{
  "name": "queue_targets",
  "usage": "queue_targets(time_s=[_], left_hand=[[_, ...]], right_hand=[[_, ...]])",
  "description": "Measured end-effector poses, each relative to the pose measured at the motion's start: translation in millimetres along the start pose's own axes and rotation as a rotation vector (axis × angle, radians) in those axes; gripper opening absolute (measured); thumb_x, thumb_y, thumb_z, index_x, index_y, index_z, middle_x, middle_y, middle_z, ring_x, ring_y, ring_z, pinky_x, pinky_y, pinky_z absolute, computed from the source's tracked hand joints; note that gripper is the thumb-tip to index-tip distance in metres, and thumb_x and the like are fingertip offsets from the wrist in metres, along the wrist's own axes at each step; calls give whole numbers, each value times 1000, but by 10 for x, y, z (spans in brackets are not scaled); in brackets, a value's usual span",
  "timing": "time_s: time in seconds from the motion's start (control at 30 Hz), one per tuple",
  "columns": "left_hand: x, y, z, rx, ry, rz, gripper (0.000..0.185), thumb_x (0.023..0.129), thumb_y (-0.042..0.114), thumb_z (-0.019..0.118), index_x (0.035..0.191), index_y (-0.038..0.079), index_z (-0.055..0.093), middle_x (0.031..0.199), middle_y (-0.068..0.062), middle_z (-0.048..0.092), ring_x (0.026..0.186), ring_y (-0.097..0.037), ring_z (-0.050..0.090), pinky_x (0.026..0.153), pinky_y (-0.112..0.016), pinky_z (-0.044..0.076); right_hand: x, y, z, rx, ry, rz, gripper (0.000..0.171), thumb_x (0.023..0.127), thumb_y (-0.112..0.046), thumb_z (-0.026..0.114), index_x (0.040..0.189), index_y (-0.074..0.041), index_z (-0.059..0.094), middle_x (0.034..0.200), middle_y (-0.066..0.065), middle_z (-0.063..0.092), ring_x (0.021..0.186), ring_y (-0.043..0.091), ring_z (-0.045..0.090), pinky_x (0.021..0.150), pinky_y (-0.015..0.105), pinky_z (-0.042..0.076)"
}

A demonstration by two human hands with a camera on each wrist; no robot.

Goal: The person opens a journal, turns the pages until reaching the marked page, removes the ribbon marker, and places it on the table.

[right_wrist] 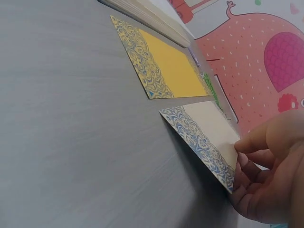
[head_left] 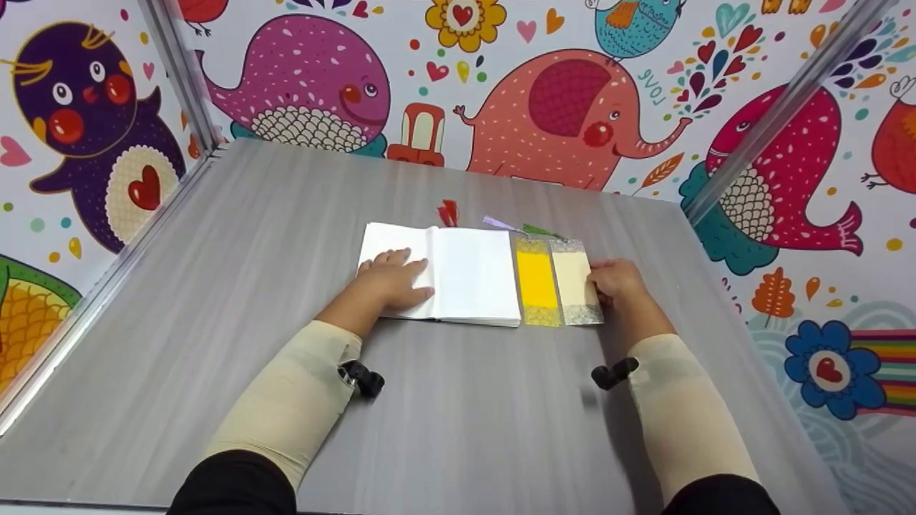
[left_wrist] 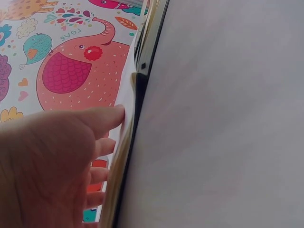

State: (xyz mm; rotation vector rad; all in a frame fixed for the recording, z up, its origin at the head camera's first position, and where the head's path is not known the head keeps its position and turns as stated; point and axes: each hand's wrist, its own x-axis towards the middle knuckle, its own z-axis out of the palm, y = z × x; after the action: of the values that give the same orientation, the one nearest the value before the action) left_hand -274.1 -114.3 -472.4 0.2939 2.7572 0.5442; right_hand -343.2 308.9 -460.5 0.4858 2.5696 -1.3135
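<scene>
Left of centre, the left hand (head_left: 390,281) lies spread on an open book (head_left: 476,275). Right of centre, the right hand (head_left: 621,280) pinches a cream bookmark (head_left: 573,277).

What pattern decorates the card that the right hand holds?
The card has a band of blue swirls on cream, clearest in the right wrist view.

Left hand (left_wrist: 59,156) touches a book (left_wrist: 122,159); grey tabletop (left_wrist: 223,114) alongside; elephant print (left_wrist: 80,71) beyond.

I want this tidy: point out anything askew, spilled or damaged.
Nothing looks spilled or damaged. Only the cream bookmark sits askew: its edge pinched by the right hand is raised off the table, while the yellow bookmark lies flat.
</scene>
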Motion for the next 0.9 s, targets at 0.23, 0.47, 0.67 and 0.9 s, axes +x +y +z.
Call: queue_targets(time_s=[0.23, 0.47, 0.67, 0.9], left_hand=[[5, 11, -11, -3, -7, -4, 75, 106, 58, 50, 171, 26, 30, 182, -12, 14, 169, -42, 9, 134, -67, 9], [13, 9, -7, 2, -9, -3, 76, 106, 58, 50, 171, 26, 30, 182, -12, 15, 169, -42, 9, 134, -68, 9], [2, 11, -13, -2, -12, -6, 76, 105, 59, 51, 171, 26, 30, 182, -12, 15, 169, -42, 8, 134, -67, 9], [10, 0, -14, 4, -13, -3, 75, 106, 59, 50, 171, 26, 30, 182, -12, 14, 169, -43, 9, 134, -68, 9]], right_hand=[[-23, 10, 18, 28, 36, -23, 53, 102, -13, 59, 152, 4, 55, 112, 11, 65, 73, 9, 64, 64, 22, 59], [-71, -68, 104, 23, 57, -65, 52, 102, -15, 59, 151, 2, 57, 105, 9, 65, 72, 12, 61, 64, 23, 58], [-163, -172, 239, 57, 60, -84, 51, 103, -19, 62, 151, -4, 59, 112, 11, 67, 79, 14, 64, 70, 24, 60], [-294, -324, 445, 143, 13, -44, 49, 106, -24, 62, 154, -16, 58, 128, 11, 62, 91, 21, 59, 77, 29, 56]])
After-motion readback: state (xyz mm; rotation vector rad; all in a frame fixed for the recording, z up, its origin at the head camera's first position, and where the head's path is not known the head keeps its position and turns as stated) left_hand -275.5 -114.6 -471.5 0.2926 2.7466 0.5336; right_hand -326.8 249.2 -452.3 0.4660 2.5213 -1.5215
